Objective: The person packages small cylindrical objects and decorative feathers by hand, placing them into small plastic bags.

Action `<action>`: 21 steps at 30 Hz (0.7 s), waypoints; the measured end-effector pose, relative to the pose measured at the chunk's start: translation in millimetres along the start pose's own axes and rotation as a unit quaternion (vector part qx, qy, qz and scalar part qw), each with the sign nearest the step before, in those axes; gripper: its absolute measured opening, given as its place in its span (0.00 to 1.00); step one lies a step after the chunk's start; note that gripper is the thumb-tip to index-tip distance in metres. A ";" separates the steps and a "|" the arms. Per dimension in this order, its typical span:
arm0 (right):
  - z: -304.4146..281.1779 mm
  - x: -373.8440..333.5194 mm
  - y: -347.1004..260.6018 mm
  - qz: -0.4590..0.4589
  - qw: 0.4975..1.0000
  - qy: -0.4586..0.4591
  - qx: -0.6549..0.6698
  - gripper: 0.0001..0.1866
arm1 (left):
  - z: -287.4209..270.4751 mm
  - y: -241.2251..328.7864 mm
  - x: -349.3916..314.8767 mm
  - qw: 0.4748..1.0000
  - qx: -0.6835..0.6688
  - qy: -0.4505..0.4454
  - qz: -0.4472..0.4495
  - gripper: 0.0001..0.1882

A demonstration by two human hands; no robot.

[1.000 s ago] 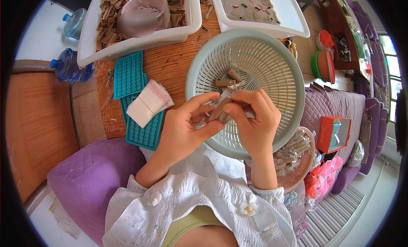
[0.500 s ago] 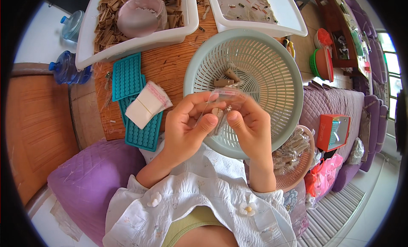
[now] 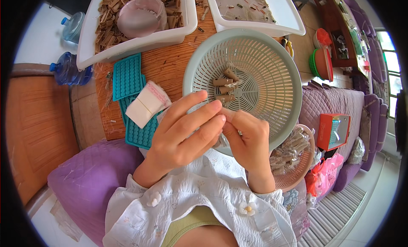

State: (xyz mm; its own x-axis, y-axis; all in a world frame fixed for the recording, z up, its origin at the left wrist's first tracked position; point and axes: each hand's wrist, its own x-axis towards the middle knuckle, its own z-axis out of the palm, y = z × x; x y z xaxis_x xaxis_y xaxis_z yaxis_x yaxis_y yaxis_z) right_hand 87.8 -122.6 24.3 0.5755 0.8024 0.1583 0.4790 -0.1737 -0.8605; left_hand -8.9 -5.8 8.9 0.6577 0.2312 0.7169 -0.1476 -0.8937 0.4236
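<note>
My left hand (image 3: 180,134) and my right hand (image 3: 250,138) meet over the near rim of a grey-green plastic basket (image 3: 285,115). A small clear plastic bag (image 3: 222,140) is pinched between them, mostly hidden behind the fingers. The left fingers stretch forward, with their tips against the bag's upper edge; the left thumb is hidden. The right thumb and forefinger press together at that same edge. Below the hands, what the bag holds cannot be made out. Several brown cardboard tubes (image 3: 223,81) with clear wrapping lie in the basket.
Left of the basket, a banded stack of clear bags (image 3: 146,106) lies on teal moulds (image 3: 126,75). A white tub (image 3: 187,32) of brown pieces and another white tray (image 3: 293,28) stand behind. A pink basket (image 3: 311,155) of wrapped tubes is at right.
The bag has dropped behind my fingers and is mostly hidden now. My left fingers have straightened, and my right hand has closed in beside them. More tubes show in the basket.
</note>
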 end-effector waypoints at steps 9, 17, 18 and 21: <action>1.3 -6.1 -0.6 -0.116 0.981 -0.049 -0.146 0.07 | -2.3 -8.5 1.6 0.981 -0.151 -0.089 -0.082 0.06; -14.8 -12.1 -2.0 -0.017 1.000 0.010 -0.015 0.09 | -26.0 -68.6 -10.5 0.876 -0.116 0.314 -0.346 0.06; -13.8 -10.4 -1.6 -0.013 0.999 0.028 0.034 0.09 | -28.6 -57.9 -10.6 0.887 -0.148 0.258 -0.354 0.07; -12.3 -10.7 8.1 0.001 0.994 0.026 0.108 0.08 | -15.9 -27.5 -11.4 0.870 -0.333 0.115 -0.344 0.09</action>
State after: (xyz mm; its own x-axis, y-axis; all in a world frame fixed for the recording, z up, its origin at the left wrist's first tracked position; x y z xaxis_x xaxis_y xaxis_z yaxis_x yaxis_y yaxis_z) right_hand 93.7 -139.6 21.6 0.6125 0.7703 0.1776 0.3287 -0.0439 -0.9434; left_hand -24.1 22.3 -2.2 0.6061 0.7626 0.2259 -0.2223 -0.1103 0.9687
